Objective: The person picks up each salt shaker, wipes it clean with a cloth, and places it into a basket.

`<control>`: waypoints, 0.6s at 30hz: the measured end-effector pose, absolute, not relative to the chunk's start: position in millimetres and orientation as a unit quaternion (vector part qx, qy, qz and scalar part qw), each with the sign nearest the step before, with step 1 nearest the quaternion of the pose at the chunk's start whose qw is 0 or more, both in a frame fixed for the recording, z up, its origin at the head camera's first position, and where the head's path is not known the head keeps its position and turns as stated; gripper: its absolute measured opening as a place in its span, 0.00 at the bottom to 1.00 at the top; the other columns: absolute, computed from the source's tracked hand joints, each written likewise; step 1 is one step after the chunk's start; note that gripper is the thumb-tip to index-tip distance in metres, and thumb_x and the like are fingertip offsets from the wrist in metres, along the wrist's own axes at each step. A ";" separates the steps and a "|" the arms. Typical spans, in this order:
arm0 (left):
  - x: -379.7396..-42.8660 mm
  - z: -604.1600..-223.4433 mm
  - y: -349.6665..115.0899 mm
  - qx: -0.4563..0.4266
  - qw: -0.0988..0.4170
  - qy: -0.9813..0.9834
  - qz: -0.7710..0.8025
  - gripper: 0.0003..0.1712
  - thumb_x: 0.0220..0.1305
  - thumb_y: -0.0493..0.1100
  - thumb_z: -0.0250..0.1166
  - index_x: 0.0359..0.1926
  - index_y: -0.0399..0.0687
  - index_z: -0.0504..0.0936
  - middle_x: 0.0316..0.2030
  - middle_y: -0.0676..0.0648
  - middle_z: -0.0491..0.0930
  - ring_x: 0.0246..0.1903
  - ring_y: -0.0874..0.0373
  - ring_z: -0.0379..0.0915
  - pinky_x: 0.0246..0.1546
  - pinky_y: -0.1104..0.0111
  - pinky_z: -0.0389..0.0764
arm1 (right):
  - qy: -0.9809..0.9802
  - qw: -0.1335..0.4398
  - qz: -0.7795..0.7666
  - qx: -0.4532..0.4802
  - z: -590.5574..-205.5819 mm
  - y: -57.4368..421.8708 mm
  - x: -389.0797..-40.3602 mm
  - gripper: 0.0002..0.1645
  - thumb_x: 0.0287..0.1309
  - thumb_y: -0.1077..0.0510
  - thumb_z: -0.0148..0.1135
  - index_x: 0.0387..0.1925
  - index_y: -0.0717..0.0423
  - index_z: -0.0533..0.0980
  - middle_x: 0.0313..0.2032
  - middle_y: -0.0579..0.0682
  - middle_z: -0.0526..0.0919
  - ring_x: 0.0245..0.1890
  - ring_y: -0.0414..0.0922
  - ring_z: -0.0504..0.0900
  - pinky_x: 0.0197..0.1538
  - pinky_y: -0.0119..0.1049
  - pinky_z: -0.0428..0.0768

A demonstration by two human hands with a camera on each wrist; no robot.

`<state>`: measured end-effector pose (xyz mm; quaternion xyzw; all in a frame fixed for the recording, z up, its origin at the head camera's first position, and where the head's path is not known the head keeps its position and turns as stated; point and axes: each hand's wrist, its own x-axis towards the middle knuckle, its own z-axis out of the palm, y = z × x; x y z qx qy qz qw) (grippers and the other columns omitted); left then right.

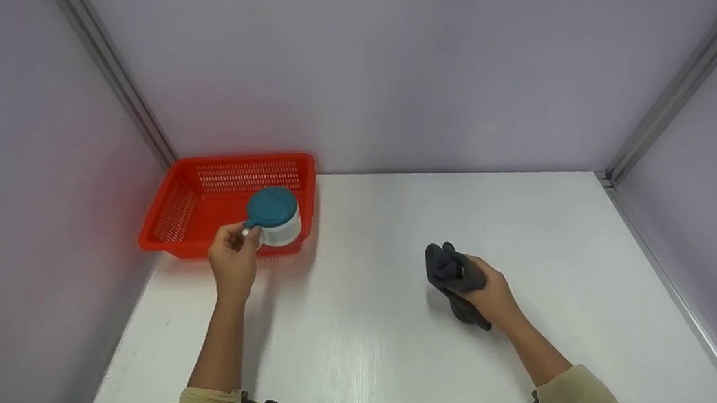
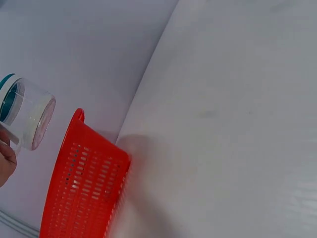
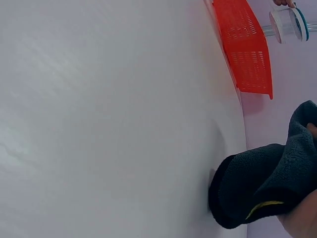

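My left hand (image 1: pixel 234 259) pinches the handle of a clear jar with a teal lid (image 1: pixel 273 207). In the left wrist view the jar (image 2: pixel 37 116) is tilted and held above the rim of a red plastic basket (image 2: pixel 86 183); its see-through wall shows no clear contents. A folded dark grey cloth (image 1: pixel 445 268) is gripped in my right hand (image 1: pixel 495 293), raised a little over the table. The right wrist view shows the cloth (image 3: pixel 262 181) as fuzzy, with a black edge and a small yellow mark, one end hanging down.
The slotted basket (image 1: pixel 162 222) stands at the table's back left corner, by the walls. A white table (image 1: pixel 370 259) spreads between and around both hands. Pale panels (image 1: pixel 385 63) with grey metal corner strips (image 1: pixel 121 86) close in the back and sides.
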<state>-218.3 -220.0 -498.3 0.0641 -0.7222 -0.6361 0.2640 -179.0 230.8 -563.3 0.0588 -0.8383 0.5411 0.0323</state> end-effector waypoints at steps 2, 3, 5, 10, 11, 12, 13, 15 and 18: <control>-219.6 -498.3 -225.8 0.068 0.273 -0.721 -0.634 0.13 0.65 0.41 0.67 0.46 0.39 0.78 0.33 0.44 0.73 0.34 0.54 0.69 0.31 0.75 0.76 | -0.841 0.037 0.536 0.052 -563.6 235.2 -178.5 0.36 0.50 0.43 0.75 0.61 0.43 0.73 0.60 0.47 0.79 0.64 0.50 0.74 0.66 0.53 0.69; -220.3 -498.3 -228.5 0.069 0.278 -0.720 -0.632 0.13 0.65 0.41 0.67 0.46 0.39 0.78 0.33 0.45 0.74 0.35 0.54 0.69 0.32 0.75 0.76 | -0.843 0.038 0.535 0.049 -563.8 237.1 -178.3 0.37 0.50 0.43 0.74 0.61 0.43 0.73 0.60 0.47 0.79 0.64 0.50 0.73 0.66 0.53 0.69; -222.2 -498.2 -233.5 0.069 0.292 -0.720 -0.626 0.14 0.65 0.42 0.67 0.47 0.38 0.78 0.33 0.45 0.74 0.35 0.54 0.69 0.33 0.75 0.76 | -0.845 0.039 0.531 0.044 -564.1 240.2 -178.0 0.37 0.50 0.42 0.74 0.62 0.43 0.73 0.60 0.47 0.78 0.64 0.50 0.73 0.66 0.53 0.69; -227.7 -498.1 -246.0 0.080 0.328 -0.722 -0.604 0.16 0.65 0.41 0.67 0.48 0.35 0.77 0.33 0.45 0.73 0.35 0.57 0.67 0.32 0.76 0.74 | -0.845 0.047 0.531 0.041 -564.7 245.1 -176.7 0.38 0.50 0.43 0.75 0.62 0.45 0.72 0.60 0.49 0.79 0.63 0.50 0.74 0.66 0.52 0.70; -228.9 -498.3 -248.9 0.086 0.332 -0.723 -0.600 0.16 0.65 0.41 0.66 0.48 0.34 0.77 0.34 0.46 0.73 0.36 0.57 0.67 0.33 0.76 0.73 | -0.846 0.050 0.529 0.039 -564.8 246.1 -176.1 0.38 0.50 0.43 0.75 0.62 0.45 0.72 0.60 0.49 0.79 0.63 0.51 0.74 0.66 0.52 0.70; -230.3 -498.6 -251.8 0.098 0.330 -0.723 -0.599 0.16 0.66 0.41 0.66 0.49 0.35 0.77 0.34 0.46 0.73 0.36 0.58 0.66 0.33 0.76 0.73 | -0.847 0.052 0.528 0.038 -565.0 247.3 -175.6 0.38 0.50 0.43 0.75 0.62 0.45 0.73 0.60 0.49 0.79 0.63 0.50 0.74 0.66 0.52 0.70; -231.7 -499.0 -254.7 0.109 0.329 -0.723 -0.597 0.16 0.66 0.41 0.65 0.50 0.35 0.76 0.35 0.47 0.73 0.37 0.58 0.66 0.35 0.76 0.74 | -0.848 0.054 0.526 0.038 -565.1 248.6 -175.1 0.38 0.50 0.43 0.75 0.62 0.46 0.73 0.59 0.49 0.79 0.63 0.50 0.74 0.66 0.52 0.70; -235.3 -500.5 -260.9 0.128 0.329 -0.724 -0.593 0.16 0.67 0.40 0.65 0.51 0.35 0.76 0.36 0.46 0.74 0.38 0.59 0.66 0.36 0.75 0.73 | -0.850 0.055 0.523 0.036 -564.8 251.6 -174.1 0.38 0.51 0.43 0.74 0.62 0.46 0.72 0.60 0.49 0.79 0.63 0.51 0.74 0.66 0.52 0.69; -240.7 -502.7 -270.0 0.141 0.338 -0.721 -0.588 0.15 0.67 0.39 0.64 0.50 0.34 0.75 0.38 0.45 0.75 0.38 0.59 0.66 0.38 0.74 0.72 | -0.851 0.057 0.521 0.030 -564.1 257.4 -172.8 0.38 0.51 0.42 0.74 0.62 0.45 0.72 0.60 0.49 0.79 0.64 0.51 0.74 0.67 0.53 0.68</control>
